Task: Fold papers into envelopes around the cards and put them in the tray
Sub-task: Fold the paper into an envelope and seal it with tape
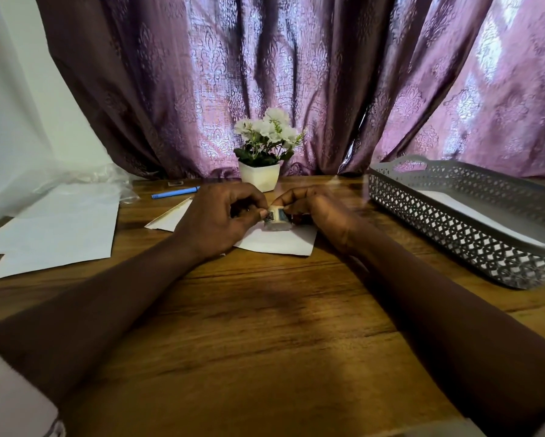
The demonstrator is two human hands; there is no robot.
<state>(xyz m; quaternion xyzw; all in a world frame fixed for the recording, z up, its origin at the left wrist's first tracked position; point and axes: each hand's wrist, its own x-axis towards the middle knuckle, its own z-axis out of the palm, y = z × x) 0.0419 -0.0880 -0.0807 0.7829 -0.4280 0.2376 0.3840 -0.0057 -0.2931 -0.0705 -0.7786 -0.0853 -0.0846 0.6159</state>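
left hand [214, 222] + right hand [315, 212]: fingers [252, 200] pinch 1 small roll [275, 216] | 1 tray [438, 222] | 1 pen [175, 193]

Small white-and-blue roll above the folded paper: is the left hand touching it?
Touching. The head view shows the left hand pinching the left end of the small roll with its fingertips, no gap visible. The right hand pinches the other end.

Both bare forearms reach in from 7 and 5 o'clock, converging toward 12. The left hand [216, 220] and right hand [315, 212], fingers curled and knuckles up, together pinch a small white-and-blue roll [275, 216] between their fingertips
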